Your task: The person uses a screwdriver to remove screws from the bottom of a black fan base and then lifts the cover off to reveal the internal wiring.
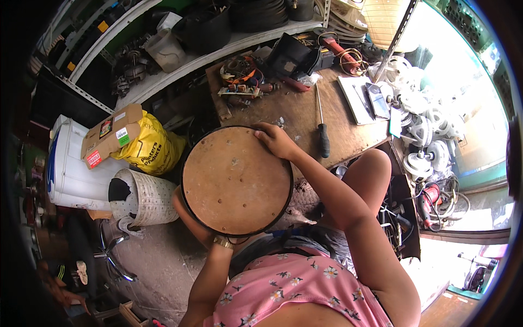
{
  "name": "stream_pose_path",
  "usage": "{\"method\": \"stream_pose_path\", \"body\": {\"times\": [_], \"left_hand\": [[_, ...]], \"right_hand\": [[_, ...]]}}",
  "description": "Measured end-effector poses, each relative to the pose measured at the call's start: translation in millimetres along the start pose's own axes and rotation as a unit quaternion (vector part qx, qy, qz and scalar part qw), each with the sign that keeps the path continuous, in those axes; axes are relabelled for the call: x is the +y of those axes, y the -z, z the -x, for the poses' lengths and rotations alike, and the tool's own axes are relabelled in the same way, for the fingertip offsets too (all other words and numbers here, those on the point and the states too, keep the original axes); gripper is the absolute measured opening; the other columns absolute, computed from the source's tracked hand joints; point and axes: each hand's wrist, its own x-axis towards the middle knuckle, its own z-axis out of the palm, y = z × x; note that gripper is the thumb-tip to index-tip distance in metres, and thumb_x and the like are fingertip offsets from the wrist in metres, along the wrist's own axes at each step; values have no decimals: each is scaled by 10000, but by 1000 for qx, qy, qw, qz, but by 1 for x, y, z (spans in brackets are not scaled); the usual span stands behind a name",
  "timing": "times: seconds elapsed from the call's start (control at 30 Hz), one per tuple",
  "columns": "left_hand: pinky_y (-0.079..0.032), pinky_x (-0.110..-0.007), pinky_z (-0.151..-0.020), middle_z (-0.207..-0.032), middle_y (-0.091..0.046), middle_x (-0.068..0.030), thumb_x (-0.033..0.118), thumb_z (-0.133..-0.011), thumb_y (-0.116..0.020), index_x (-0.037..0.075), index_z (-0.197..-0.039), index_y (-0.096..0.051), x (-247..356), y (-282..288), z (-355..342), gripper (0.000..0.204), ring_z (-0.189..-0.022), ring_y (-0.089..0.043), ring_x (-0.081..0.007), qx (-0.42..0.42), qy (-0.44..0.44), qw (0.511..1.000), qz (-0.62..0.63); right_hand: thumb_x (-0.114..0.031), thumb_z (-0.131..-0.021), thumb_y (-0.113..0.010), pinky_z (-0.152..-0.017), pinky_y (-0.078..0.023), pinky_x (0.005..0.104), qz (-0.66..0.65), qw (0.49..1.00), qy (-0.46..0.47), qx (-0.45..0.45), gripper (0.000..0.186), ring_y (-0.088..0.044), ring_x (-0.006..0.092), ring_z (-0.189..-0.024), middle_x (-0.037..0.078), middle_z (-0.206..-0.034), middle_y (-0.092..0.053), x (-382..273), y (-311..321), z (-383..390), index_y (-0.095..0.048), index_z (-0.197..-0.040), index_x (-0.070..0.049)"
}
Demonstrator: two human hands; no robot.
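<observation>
A round brown board (234,180) with a black rim lies over my lap, its face turned up and dotted with several small fastener heads or holes. My right hand (275,141) grips its far right edge, fingers laid over the rim. From below, my left forearm, with a gold watch (223,241) on the wrist, reaches to the near edge of the board. The board hides my left hand and its fingers. A screwdriver (323,133) with a dark handle rests on the wooden table just beyond my right hand.
Circuit parts and wires (239,82), a red power tool (343,54), and a phone (377,101) beside a white pad (354,98) lie on the table (294,120). White plastic parts (430,120) crowd the right side. A yellow bag (158,144) and a white bin (147,196) stand at left.
</observation>
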Motion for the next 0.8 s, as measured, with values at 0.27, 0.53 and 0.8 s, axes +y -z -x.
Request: {"method": "stream_pose_path", "body": {"times": [0.27, 0.53, 0.8], "left_hand": [[-289, -511, -1128, -1556, -222, -197, 497, -983, -257, 41, -1476, -259, -12, 14, 57, 672, -1425, -255, -341, 28, 70, 995, 60], [-556, -335, -675, -959, -687, -174, 284, -967, -428, -2, -1073, -606, 77, 23, 105, 353, -803, -682, -236, 194, 106, 811, -541], [-435, -206, -682, -825, -538, 14, 42, -919, -539, 46, -980, -555, 127, -12, 45, 63, -785, -533, -62, 221, -409, 657, -594]], "right_hand": [[-231, -965, -530, -935, -456, 400, 13, 999, -41, 2, 354, -600, 371, -1110, 240, -1149, -638, 9, -7, -7, -581, -1227, 2], [-246, -957, -549, -929, -467, 393, 61, 998, -6, 2, 354, -609, 377, -1066, 209, -1194, -607, 29, 3, -8, -584, -1239, -35], [-407, -811, -713, -745, -544, 439, 512, 836, -199, -5, 620, -634, 391, -969, 203, -1165, -535, -14, 100, 58, -466, -1252, -49]]}}
